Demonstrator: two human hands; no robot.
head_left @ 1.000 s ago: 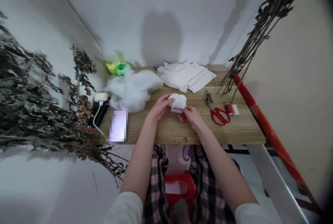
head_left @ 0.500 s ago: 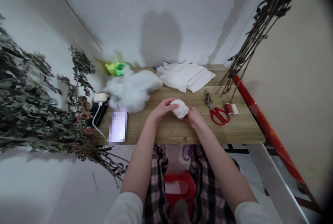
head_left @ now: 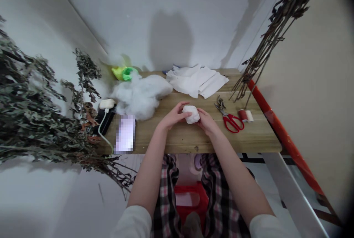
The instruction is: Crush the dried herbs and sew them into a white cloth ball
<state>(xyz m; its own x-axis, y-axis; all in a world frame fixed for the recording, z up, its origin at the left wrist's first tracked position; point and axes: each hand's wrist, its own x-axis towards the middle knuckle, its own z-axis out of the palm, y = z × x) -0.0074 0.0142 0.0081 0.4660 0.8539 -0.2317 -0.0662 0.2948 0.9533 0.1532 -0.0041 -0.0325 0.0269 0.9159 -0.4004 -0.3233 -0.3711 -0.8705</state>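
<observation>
Between my two hands sits a ball of white cotton wadding (head_left: 191, 114), a little above the wooden tabletop. My left hand (head_left: 174, 116) cups its left side, and my right hand (head_left: 206, 122) presses on its right side and lower edge. A large loose heap of white wadding (head_left: 141, 96) lies to the left of my hands, and folded white cloth (head_left: 197, 81) lies beyond them. Red-handled scissors (head_left: 229, 121) and a red thread spool (head_left: 246, 115) lie to the right of my right hand.
The wooden table (head_left: 168, 143) stands against white walls. On its left are a blurred phone (head_left: 125, 134), a black power bank (head_left: 104, 121) with a white cable, and a green-yellow bag (head_left: 123, 73). Dried leafy branches (head_left: 33, 98) hang at the left and right.
The wadding ball has turned and shifted slightly between my hands, and my fingers have changed their hold. A pale lilac edge seen under the ball earlier no longer shows.
</observation>
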